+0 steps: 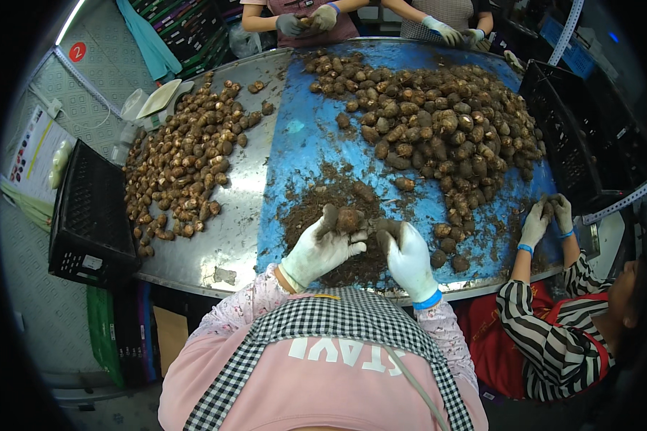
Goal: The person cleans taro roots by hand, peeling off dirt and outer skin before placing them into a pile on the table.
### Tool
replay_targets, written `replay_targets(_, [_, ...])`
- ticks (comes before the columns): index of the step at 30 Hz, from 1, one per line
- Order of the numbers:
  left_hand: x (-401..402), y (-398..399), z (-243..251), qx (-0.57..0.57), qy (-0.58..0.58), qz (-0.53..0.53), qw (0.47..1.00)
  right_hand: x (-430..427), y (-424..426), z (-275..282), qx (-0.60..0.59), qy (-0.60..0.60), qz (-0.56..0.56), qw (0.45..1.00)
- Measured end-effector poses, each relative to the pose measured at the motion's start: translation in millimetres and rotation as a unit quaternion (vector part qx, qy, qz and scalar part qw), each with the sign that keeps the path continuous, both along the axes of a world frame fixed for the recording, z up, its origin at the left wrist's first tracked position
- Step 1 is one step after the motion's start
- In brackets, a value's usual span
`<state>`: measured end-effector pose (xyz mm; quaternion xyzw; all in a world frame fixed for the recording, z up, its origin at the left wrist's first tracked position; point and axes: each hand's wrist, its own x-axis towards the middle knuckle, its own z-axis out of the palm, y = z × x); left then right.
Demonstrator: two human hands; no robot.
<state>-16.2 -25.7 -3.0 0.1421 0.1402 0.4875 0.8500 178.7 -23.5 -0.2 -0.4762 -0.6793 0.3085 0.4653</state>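
My left hand (318, 250), in a soiled white glove, holds a round brown taro corm (348, 220) between thumb and fingers. Close to the corm's right side is my right hand (411, 262), also gloved, with its dirt-darkened thumb and fingertips drawn together. Whether anything is pinched there cannot be made out. Both hands are above a heap of loose soil and root fibres (302, 215) on the blue table surface (296, 148). Another corm (363, 190) lies in the soil just beyond my hands.
A large pile of taro corms (436, 118) covers the blue side; another pile (188, 156) lies on bare metal (242, 215) at left. Black crates stand left (94, 215) and right (561, 129). A co-worker's gloved hands (542, 218) are at right; two people work across the table.
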Motion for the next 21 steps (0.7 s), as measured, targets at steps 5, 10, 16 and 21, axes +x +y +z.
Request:
replay_targets(5, [-2.6,-9.2,-4.9,-0.001,0.007,-0.019,1.0,-13.0,-5.8,22.3,0.1,-0.171,0.049,0.979])
replay_targets(10, [-0.3,-13.6,-24.5,-0.048,-0.001,-0.042,0.998,-23.9,-4.8,20.2,0.095,-0.195,0.049,0.975])
replay_targets(16, [1.0,-18.7,-18.0,-0.09,0.006,-0.048,0.995,7.2,10.1,-15.3,-0.05,-0.163,-0.137,0.976])
replay_targets(21, [-6.9,-10.5,-29.0,-0.136,-0.039,-0.085,0.986,3.0,-1.2,-44.7,0.057,-0.144,-0.083,0.984])
